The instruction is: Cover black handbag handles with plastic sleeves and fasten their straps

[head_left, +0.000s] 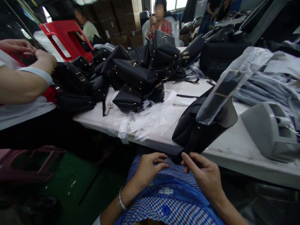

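Observation:
My left hand [150, 167] is closed in a pinch on a small greyish, see-through scrap [169, 162], which looks like plastic film. Close by on the right, my right hand [206, 173] has its thumb and fingertips pressed together; what lies between them, if anything, is too small to make out. Both hands are over my lap, just off the table's front edge. Beyond them an open black handbag [192, 131] leans on the white table [234, 147]. A dark strap with a gold-coloured buckle, in a clear plastic sleeve [217, 97], sticks up from its opening.
Black handbags [136, 75] are heaped across the table, with crumpled white wrapping [150, 120] before them. A grey tape dispenser [264, 131] and plastic-wrapped pieces [262, 87] lie right. At left are a co-worker's arms [28, 78] and a pink stool [28, 165].

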The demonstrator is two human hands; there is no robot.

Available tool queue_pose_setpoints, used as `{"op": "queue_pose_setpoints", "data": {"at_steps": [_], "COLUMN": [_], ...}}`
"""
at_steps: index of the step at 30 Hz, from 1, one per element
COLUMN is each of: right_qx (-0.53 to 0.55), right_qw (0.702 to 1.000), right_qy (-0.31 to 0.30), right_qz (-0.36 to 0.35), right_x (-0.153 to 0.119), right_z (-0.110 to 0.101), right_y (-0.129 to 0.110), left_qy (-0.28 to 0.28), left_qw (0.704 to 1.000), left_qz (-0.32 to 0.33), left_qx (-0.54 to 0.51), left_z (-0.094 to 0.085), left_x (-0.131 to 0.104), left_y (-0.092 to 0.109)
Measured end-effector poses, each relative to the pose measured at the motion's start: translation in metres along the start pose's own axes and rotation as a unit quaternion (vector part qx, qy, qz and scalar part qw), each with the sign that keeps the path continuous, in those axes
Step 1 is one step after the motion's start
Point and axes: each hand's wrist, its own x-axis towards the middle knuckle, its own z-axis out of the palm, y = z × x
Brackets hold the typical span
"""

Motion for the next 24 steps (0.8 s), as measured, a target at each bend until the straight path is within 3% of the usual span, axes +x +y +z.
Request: {"op": "queue_pose_setpoints", "data": {"at_steps": [8,19,24], "right_qx": [-0.003,0.021,0.017], "right_qw": [1.0,0.999,0.999], "right_qy": [0.004,-0.017,-0.028], "right_qz": [0.013,0.022,0.026], "right_x": [0.002,0.005,0.004], "right_z": [0.002,0.003,0.002], "right_y": [0.0,0.001,0.003], "left_qy": [-0.006,-0.057,-0.054], "left_qw": [1.0,0.994,0.991], "left_qz": [0.0,-0.048,-0.048], "left_qx": [-0.004,-0.074,-0.109], "left_z": [0.001,0.006,0.007], "left_x": [-0.001,0.001,0.003], "left_y": [0.003,0.01,0.01]}}
